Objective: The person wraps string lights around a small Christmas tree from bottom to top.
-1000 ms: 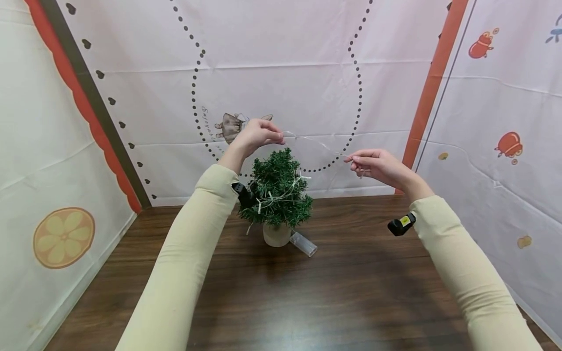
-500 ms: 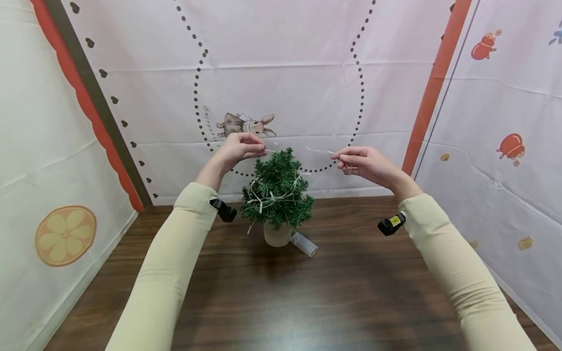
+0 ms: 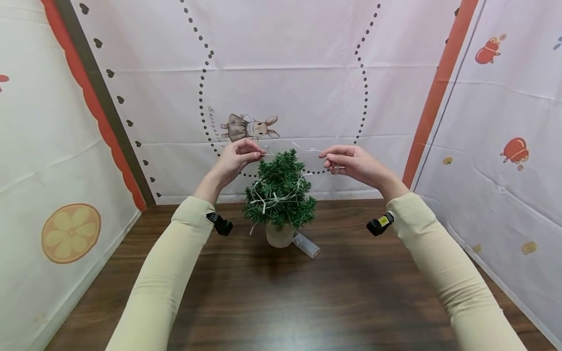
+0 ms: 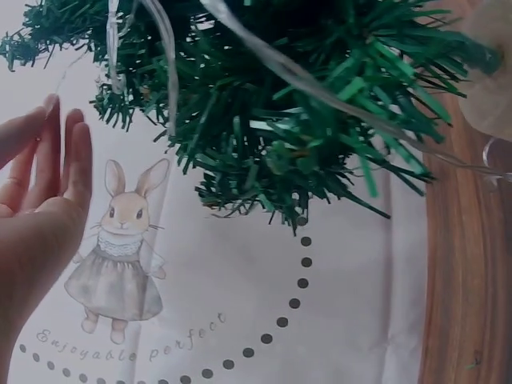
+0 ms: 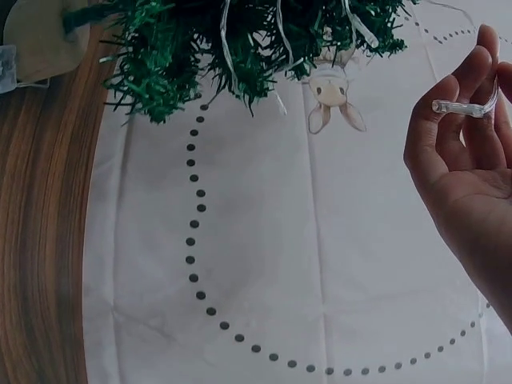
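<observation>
A small artificial Christmas tree (image 3: 283,185) stands upright in a pale pot (image 3: 279,236) on the table. A clear string light (image 3: 275,200) winds round its branches, and a loose stretch of it arcs behind the treetop. At the tree's upper left, my left hand (image 3: 234,161) pinches that strand between thumb and fingertips. Opposite, to the right of the top, my right hand (image 3: 353,166) pinches the other part. In the right wrist view a clear bulb end (image 5: 460,108) lies across my right fingers. The left wrist view shows my left hand (image 4: 44,184) beside the branches.
A clear battery box (image 3: 306,244) lies on the brown wooden table (image 3: 281,302), just right of the pot. Close behind the tree hangs a printed white cloth (image 3: 285,87). Further cloth panels flank the table on both sides.
My left hand has gone left and down from above the treetop. My right hand has come left towards the tree. The strand between them has slackened and lowered behind the top.
</observation>
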Motion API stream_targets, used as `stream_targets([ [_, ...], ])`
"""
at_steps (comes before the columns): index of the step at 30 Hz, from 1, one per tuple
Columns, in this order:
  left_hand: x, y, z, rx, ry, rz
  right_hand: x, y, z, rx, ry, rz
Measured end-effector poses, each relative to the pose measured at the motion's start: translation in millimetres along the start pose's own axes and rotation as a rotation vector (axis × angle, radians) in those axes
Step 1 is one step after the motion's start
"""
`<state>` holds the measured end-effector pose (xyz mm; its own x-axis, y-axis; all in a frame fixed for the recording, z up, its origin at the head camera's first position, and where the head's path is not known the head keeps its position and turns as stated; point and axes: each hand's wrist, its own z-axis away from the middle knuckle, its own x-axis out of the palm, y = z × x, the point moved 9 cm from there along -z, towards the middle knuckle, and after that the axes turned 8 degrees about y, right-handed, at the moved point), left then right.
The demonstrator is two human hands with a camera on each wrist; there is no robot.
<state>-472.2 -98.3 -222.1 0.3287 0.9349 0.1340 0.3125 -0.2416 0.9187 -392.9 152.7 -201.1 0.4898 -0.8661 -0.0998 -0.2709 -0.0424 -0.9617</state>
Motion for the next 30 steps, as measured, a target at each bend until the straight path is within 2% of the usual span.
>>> stream_targets([
  [15,5.1,14.3,20.7,0.193,-0.12,0.082,19,2,-0.7,-0.005,-0.036,0.015],
  [24,5.0,11.8,38.4,0.176,-0.153,0.074,29,10,3.2,0.002,-0.064,0.034],
  [30,5.2,8.0,45.8,0.18,-0.182,-0.001,29,18,7.3,0.001,-0.077,0.055],
])
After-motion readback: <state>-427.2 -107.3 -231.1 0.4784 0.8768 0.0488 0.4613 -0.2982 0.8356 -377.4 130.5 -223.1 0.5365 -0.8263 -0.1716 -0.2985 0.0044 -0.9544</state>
